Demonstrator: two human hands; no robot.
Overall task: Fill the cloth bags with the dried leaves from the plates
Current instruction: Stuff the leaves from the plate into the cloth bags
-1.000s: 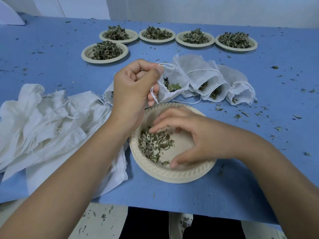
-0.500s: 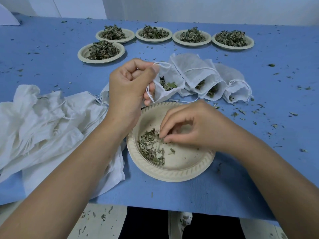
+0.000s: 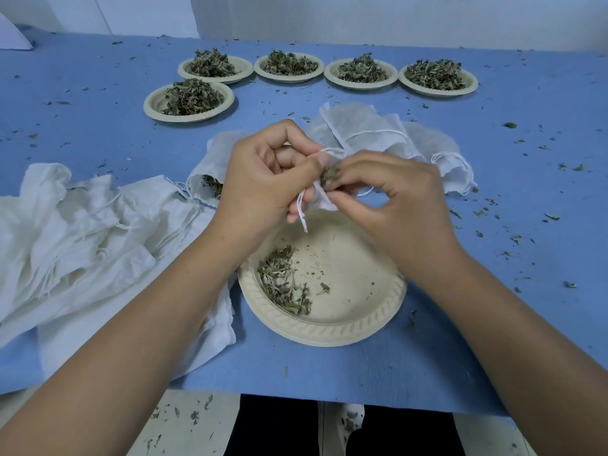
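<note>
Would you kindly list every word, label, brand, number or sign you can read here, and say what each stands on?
None: no words, numbers or signs show anywhere.
Plates: plain; the near plate has only a moulded rim pattern.
Bags, including the bag in the left hand: blank cloth, no label.
Table: plain blue.

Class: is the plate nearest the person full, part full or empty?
Nearly empty. The plate holds only a small heap of leaves at its left side; the rest is bare but for crumbs.
</note>
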